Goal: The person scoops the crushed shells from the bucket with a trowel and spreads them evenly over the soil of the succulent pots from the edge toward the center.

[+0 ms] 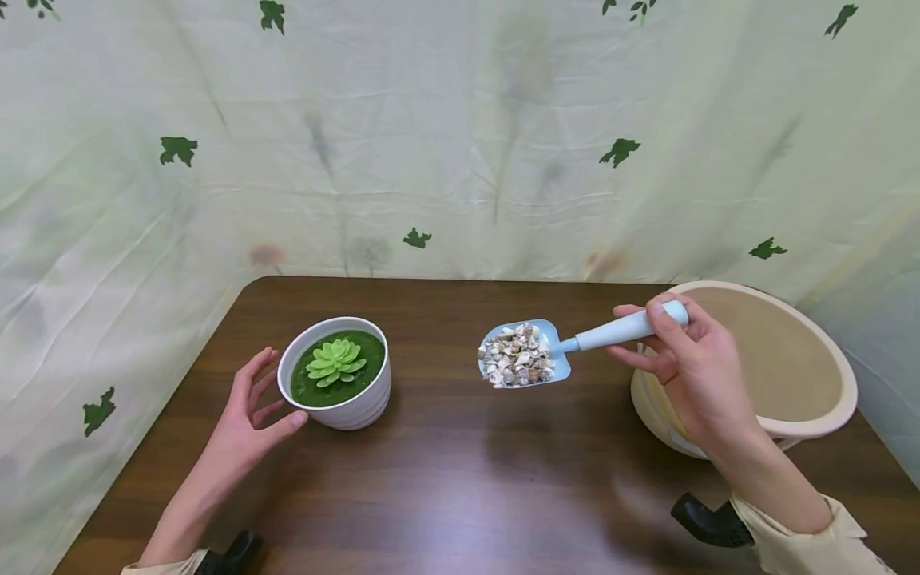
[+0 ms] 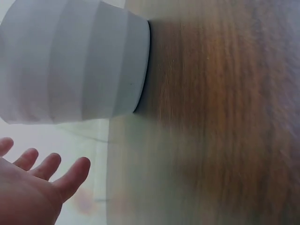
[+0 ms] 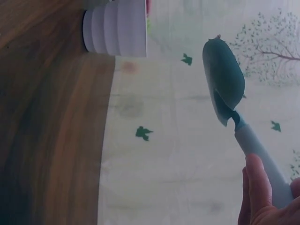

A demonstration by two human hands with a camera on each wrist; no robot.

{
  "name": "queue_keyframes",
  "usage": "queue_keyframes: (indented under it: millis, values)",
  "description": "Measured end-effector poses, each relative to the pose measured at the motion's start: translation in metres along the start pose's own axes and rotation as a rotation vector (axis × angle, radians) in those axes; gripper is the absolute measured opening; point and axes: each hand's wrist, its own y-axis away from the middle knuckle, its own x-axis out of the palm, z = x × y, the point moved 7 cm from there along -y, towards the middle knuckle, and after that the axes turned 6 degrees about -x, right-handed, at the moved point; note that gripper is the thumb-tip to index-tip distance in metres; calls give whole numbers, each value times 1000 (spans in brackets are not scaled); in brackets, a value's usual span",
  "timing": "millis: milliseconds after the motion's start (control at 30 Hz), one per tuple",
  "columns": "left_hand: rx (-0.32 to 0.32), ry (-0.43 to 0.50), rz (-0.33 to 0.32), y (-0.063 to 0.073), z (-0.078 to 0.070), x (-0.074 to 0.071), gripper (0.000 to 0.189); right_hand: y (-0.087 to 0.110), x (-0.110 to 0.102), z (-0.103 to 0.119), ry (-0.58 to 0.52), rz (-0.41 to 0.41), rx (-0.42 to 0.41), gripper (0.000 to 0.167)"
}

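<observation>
My right hand (image 1: 693, 367) grips the pale blue handle of a small garden trowel (image 1: 621, 331), raised above the table. Its scoop points left and carries a heap of small pebbles or shell bits (image 1: 519, 355); in the right wrist view the underside of the trowel (image 3: 225, 75) faces the camera. At the left stands a white ribbed pot (image 1: 359, 403), upright on the table. A green succulent (image 1: 336, 363) sits in it on a green, moss-like surface. My left hand (image 1: 247, 423) is spread beside the pot's left side, fingers and thumb loosely bent, holding nothing.
Behind my right hand stands a large cream container (image 1: 812, 435) with a broad rim, partly hidden by the hand and wrist. The brown wooden table (image 1: 446, 479) ends at a light curtain (image 1: 460, 144) with green leaf prints.
</observation>
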Motion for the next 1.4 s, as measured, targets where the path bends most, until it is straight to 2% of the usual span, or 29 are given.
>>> queue_keyframes:
  millis: [200,367,467,667,900,1033,1400]
  values:
    - [5,96,29,-12,-1,7,94,0,5,-12,72,-7,37,9]
    - [16,243,79,-22,-5,12,96,-1,11,-21,72,-8,60,9]
    - [26,272,116,-27,-6,14,99,-1,13,-26,68,-16,70,9]
    - [18,204,198,-38,-5,16,102,-3,16,-38,73,-37,94,9]
    - [-70,147,270,-41,-2,13,98,-8,24,-55,52,-75,113,10]
    - [-109,129,283,-41,3,11,96,-11,30,-64,37,-87,116,12]
    - [-86,131,292,-42,3,11,95,-17,41,-80,-5,-89,113,12]
